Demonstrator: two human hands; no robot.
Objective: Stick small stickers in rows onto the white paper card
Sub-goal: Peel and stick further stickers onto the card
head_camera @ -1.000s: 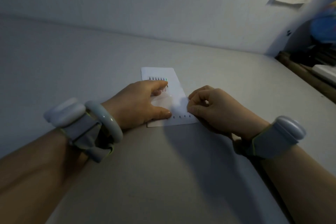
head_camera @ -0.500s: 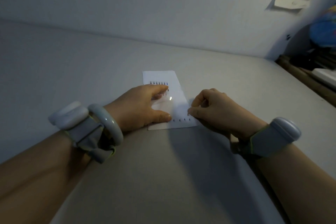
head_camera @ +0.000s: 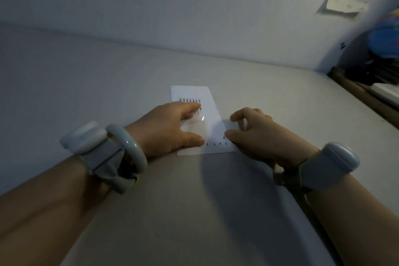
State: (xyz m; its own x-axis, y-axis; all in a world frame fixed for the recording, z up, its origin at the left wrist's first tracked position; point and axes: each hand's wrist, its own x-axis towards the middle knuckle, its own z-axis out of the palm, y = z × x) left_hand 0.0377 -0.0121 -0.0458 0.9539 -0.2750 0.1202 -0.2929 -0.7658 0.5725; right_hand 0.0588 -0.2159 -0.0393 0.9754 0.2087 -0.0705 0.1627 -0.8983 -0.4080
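- The white paper card [head_camera: 212,103] lies flat on the grey tabletop [head_camera: 108,84], right in front of me, its long side running away from me so each row runs crosswise.
- My left hand [head_camera: 166,128] rests on the card with fingers stretched out flat and thumb along the near edge. That grip is wide and holds nothing; I judge it is there to pin the card, and the clear glossy sheet [head_camera: 199,124] under my fingers, so neither slides.
- My right hand [head_camera: 257,134] sits at the card's right edge with fingers curled and the thumb tip against a tiny red sticker [head_camera: 224,137]. Whether I am pinching it or only pressing it down, I cannot tell.
- 1 full row of small stickers [head_camera: 190,100] sits near the far end, with a few more just below it, partly hidden by my fingers.
- A short row [head_camera: 217,144] runs along the near edge, which is probably where the red one belongs.
- Most of the card's middle is bare, so I reckon plenty of rows remain.
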